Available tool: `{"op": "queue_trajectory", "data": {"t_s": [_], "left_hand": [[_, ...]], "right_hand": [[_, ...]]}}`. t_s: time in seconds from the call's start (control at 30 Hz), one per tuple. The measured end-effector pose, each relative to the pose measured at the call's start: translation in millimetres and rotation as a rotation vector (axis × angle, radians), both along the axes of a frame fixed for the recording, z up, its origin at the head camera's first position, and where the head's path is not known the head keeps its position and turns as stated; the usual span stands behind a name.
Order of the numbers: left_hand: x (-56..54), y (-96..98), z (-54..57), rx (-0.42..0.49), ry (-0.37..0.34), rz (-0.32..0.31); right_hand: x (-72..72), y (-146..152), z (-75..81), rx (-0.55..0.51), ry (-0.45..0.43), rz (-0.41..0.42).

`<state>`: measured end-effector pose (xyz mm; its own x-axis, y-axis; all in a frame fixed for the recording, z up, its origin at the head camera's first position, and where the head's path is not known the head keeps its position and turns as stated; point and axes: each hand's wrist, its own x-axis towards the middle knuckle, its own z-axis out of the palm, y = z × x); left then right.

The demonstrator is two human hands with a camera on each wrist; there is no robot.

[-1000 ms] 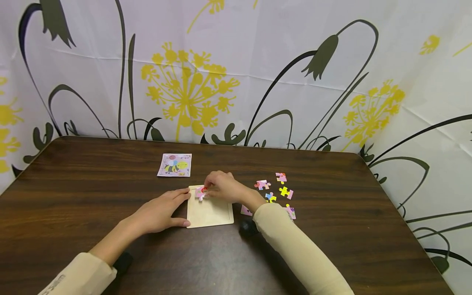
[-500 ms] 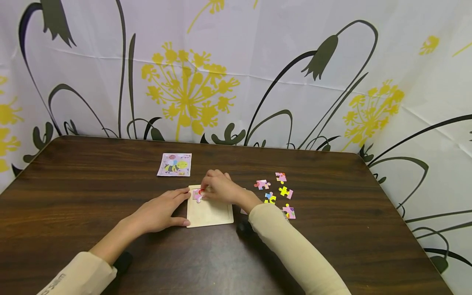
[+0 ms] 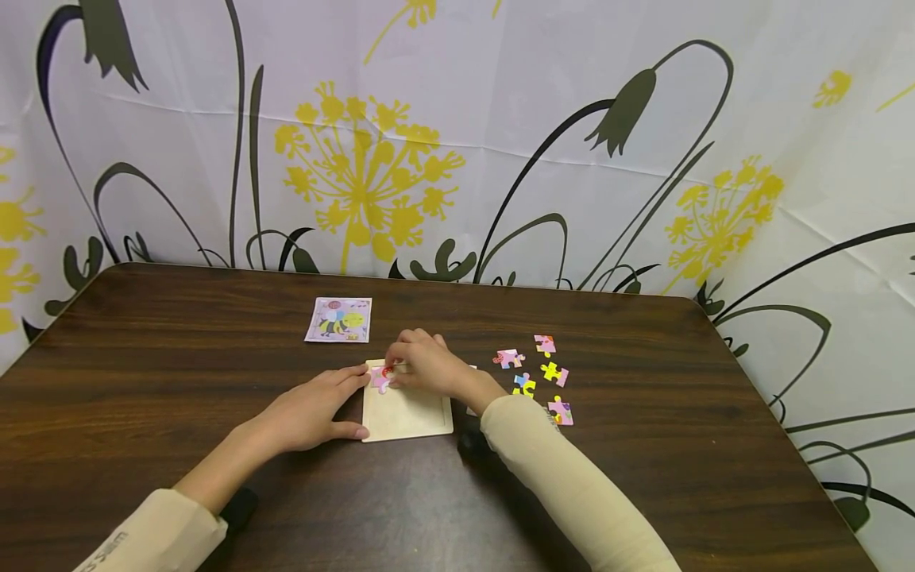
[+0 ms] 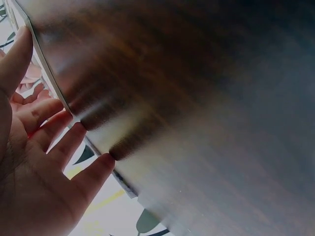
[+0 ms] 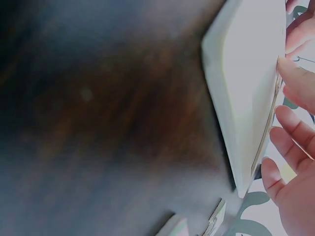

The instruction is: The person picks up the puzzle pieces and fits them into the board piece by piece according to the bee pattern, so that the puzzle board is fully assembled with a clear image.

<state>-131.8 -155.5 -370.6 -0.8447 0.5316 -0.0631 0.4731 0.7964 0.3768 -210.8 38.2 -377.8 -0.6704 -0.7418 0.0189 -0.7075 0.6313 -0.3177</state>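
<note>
A pale wooden puzzle board [image 3: 407, 417] lies on the table in the head view. My left hand [image 3: 314, 409] rests at its left side, fingertips by the upper corner and thumb by the lower one. In the left wrist view the fingers [image 4: 91, 177] of that hand are spread and fairly straight. Over the board's upper part, my right hand [image 3: 429, 365] pinches a pink jigsaw piece [image 3: 380, 380] with a red detail, set in the upper left corner area. The hand covers part of this piece. From the right wrist, the board [image 5: 251, 64] appears edge-on beside the fingers.
Several loose jigsaw pieces [image 3: 524, 384] in pink, yellow and blue lie right of the board, some partly hidden by the right sleeve [image 3: 565, 469]. A square bee picture card [image 3: 339, 320] lies behind the board. A flowered curtain [image 3: 529, 143] hangs beyond the dark wooden table [image 3: 214, 334].
My right hand has shifted slightly left with the pink jigsaw piece, bringing it closer to the board's upper left corner. The left hand has stayed in place.
</note>
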Motion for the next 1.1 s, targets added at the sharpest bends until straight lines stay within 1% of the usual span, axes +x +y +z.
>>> {"op": "queue_trajectory", "data": {"t_s": [0.4, 0.67, 0.8, 0.9, 1.03, 1.1], "left_hand": [[0.8, 0.2, 1.1, -0.001, 0.005, -0.002], [1.6, 1.1, 1.5, -0.009, -0.017, 0.002], [1.7, 1.1, 1.9, -0.010, -0.019, 0.003], [1.6, 1.2, 2.3, -0.009, -0.021, 0.003], [1.4, 1.5, 2.3, -0.012, -0.023, 0.001], [1.6, 1.5, 2.3, -0.015, -0.030, 0.005]], "right_hand": [[1.5, 0, 1.4, 0.004, -0.004, 0.004], [2.1, 2, 3.0, 0.012, -0.028, 0.008], [2.3, 4, 6.2, 0.008, -0.059, 0.023], [2.0, 9, 10.3, 0.000, -0.092, 0.048], [-0.2, 19, 16.4, -0.036, -0.154, 0.096], [-2.4, 26, 19.1, -0.062, -0.186, 0.107]]}}
